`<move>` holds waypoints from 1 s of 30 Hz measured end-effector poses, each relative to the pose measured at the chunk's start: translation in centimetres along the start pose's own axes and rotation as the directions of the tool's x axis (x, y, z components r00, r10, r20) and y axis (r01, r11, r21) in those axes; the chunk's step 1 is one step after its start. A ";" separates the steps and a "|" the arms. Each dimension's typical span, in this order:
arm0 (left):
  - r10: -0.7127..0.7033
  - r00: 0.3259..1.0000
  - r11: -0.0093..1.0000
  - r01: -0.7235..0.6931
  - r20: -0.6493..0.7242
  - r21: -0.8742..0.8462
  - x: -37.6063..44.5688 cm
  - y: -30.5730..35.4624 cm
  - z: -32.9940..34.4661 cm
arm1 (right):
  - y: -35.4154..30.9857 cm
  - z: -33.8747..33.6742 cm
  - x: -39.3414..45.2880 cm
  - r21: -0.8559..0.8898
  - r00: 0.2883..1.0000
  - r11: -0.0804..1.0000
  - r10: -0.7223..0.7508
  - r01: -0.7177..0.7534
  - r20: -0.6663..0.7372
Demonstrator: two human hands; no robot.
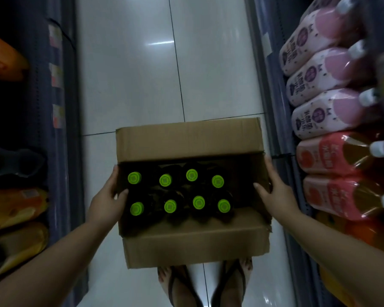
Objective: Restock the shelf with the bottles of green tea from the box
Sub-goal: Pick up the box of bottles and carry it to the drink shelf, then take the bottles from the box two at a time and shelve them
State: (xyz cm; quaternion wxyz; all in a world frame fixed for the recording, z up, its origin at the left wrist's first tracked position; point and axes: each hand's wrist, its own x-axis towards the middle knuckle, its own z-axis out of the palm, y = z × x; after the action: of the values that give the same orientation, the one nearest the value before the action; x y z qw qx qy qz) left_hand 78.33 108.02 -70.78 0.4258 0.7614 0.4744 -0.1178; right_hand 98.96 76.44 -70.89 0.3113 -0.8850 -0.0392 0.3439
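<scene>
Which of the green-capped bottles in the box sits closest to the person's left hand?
The near-row bottle at the left end: the left hand grips the box wall right beside it, thumb curled over the edge above its cap.

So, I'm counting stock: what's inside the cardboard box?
The cardboard box shows eight green caps, two rows of four. The bottles' dark bodies are barely visible; anything beneath is hidden.

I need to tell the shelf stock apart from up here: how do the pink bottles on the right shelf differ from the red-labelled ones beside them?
The pink bottles have pale pink labels with a purple emblem; the red-labelled bottles have red-orange labels. The pink bottles hold opaque pink liquid, the red-labelled ones clear brown liquid. Three pink bottles show clearly, only two red-labelled ones. Both kinds have white caps and share the right shelf.
</scene>
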 end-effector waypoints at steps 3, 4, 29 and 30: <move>0.192 0.970 0.981 -0.187 -0.151 0.049 -2.2 3.6 -0.2 | -0.7 -0.3 -1.9 0.026 0.991 0.997 -0.070 0.074 -0.113; 0.235 0.962 0.971 -0.239 -0.139 -0.015 -3.1 5.2 0.2 | -0.9 -0.3 -2.6 0.034 0.985 0.994 -0.096 0.102 -0.141; 0.318 0.931 0.948 -0.319 0.178 -0.024 0.1 9.5 17.1 | 2.3 8.6 -2.7 0.146 0.992 0.984 -0.110 0.100 0.057; 0.311 0.937 0.950 -0.305 0.157 -0.062 -0.1 9.5 17.2 | 2.3 8.6 -2.8 0.168 0.993 0.981 -0.109 0.099 0.051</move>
State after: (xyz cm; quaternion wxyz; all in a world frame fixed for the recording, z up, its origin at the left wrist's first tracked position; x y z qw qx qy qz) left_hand 89.95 93.06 -76.10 0.4905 0.8061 0.3145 -0.1034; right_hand 91.04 78.27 -75.50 0.3996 -0.8423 -0.0663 0.3556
